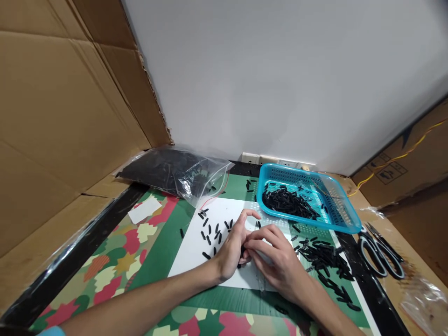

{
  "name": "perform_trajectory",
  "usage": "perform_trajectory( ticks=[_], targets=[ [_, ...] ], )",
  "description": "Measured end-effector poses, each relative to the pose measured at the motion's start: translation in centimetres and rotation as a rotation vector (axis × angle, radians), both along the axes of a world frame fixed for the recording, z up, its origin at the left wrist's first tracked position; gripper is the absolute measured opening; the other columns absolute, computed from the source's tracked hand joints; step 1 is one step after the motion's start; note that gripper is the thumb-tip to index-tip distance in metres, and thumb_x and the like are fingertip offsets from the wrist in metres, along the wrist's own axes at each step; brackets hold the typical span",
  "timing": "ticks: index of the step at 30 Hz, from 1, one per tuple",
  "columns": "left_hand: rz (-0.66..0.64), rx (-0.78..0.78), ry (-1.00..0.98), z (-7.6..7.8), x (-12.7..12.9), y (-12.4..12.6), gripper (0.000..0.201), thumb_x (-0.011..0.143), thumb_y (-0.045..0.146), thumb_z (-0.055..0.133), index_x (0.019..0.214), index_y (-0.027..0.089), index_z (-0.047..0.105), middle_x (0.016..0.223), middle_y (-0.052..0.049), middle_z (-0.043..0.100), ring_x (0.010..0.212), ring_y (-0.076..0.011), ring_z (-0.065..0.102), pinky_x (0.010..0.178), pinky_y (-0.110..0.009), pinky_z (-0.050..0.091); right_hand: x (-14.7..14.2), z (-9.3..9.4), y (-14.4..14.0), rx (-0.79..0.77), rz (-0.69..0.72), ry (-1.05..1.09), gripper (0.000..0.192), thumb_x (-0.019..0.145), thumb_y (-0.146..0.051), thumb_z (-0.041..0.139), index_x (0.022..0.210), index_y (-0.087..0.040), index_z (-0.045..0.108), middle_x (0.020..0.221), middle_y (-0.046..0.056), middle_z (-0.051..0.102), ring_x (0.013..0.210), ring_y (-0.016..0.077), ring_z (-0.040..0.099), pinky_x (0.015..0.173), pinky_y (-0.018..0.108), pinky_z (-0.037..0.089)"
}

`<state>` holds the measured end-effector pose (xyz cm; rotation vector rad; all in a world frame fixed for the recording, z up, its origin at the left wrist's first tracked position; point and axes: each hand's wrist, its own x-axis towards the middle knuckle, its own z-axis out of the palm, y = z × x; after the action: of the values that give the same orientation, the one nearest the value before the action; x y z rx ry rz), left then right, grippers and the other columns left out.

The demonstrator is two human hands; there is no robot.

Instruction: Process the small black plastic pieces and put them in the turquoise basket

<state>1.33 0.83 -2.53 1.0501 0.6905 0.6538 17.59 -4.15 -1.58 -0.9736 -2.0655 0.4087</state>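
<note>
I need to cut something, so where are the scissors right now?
In the head view the scissors lie at the table's right edge, just right of the blue basket, beyond the right hand.

A blue plastic basket (pixel 341 217) sits at two o'clock, scissors (pixel 380 252) at three, a clear zip bag (pixel 175 175) at eleven, cardboard panels (pixel 63 107) at nine

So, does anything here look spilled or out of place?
Yes: small black plastic pieces lie loose on the patterned mat beside the blue plastic basket, and a few sit by the open clear plastic bag.
</note>
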Motion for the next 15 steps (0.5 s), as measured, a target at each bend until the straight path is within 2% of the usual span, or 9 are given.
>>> perform_trajectory(
  ticks=[2, 4, 6, 9, 12, 15],
  targets=[
    [0.003, 0.045, 0.02, -0.1, 0.0, -0.2, 0.066, 0.098, 0.083, 0.022, 0.129, 0.028, 0.042, 0.058, 0.01, 0.042, 0.045, -0.0103, 0.026, 0.041, -0.017, 0.021, -0.1, 0.3, -0.2, -0.106, 0.013, 0.037, 0.019, 0.103, -0.015, 0.065, 0.118, -0.024, 0.07, 0.115, 0.005, 0.073, 0.108, 0.0231, 0.059, 0.093, 0.039, 0.054],
    [0.006, 0.11, 0.039, -0.1, 0.0, -0.3, 0.068, 0.099, 0.082, 0.02, 0.129, 0.026, 0.045, 0.056, 0.01, 0.039, 0.047, -0.0113, 0.029, 0.043, -0.018, 0.023, -0.1, 0.5, -0.4, -0.142, -0.004, 0.033, 0.017, 0.099, -0.022, 0.072, 0.115, -0.026, 0.071, 0.115, 0.005, 0.073, 0.108, 0.0248, 0.059, 0.093, 0.041, 0.052],
    [-0.001, 0.144, 0.042, -0.1, 0.1, -0.4, 0.069, 0.1, 0.081, 0.019, 0.128, 0.025, 0.045, 0.054, 0.009, 0.038, 0.047, -0.0119, 0.031, 0.045, -0.019, 0.024, -0.4, 0.4, -0.7, -0.136, -0.029, 0.012, 0.017, 0.097, -0.024, 0.075, 0.113, -0.026, 0.071, 0.114, 0.004, 0.074, 0.106, 0.0256, 0.06, 0.091, 0.042, 0.049],
    [-0.008, 0.137, 0.032, 0.2, 0.1, -0.3, 0.065, 0.101, 0.078, 0.018, 0.123, 0.024, 0.046, 0.056, 0.009, 0.039, 0.049, -0.0118, 0.031, 0.047, -0.02, 0.024, -1.1, 0.1, -1.0, -0.14, -0.1, 0.02, 0.012, 0.099, -0.016, 0.068, 0.107, -0.025, 0.071, 0.107, 0.003, 0.076, 0.098, 0.0243, 0.061, 0.087, 0.041, 0.046],
    [0.007, 0.169, 0.094, 0.5, 0.2, -0.2, 0.059, 0.104, 0.074, 0.023, 0.118, 0.023, 0.049, 0.059, 0.008, 0.041, 0.051, -0.0116, 0.032, 0.048, -0.021, 0.025, -1.6, -0.3, -1.0, -0.139, -0.161, 0.039, 0.012, 0.098, -0.013, 0.067, 0.099, -0.024, 0.069, 0.099, 0.002, 0.076, 0.091, 0.0233, 0.061, 0.084, 0.04, 0.042],
    [0.01, 0.186, 0.146, 0.9, 0.1, -0.2, 0.055, 0.104, 0.072, 0.03, 0.115, 0.022, 0.051, 0.061, 0.007, 0.043, 0.051, -0.0109, 0.032, 0.046, -0.021, 0.024, -1.5, -0.5, -0.9, -0.095, -0.17, 0.048, 0.011, 0.1, -0.013, 0.066, 0.099, -0.023, 0.068, 0.095, 0.0, 0.076, 0.088, 0.0217, 0.061, 0.081, 0.038, 0.04]
  ],
)
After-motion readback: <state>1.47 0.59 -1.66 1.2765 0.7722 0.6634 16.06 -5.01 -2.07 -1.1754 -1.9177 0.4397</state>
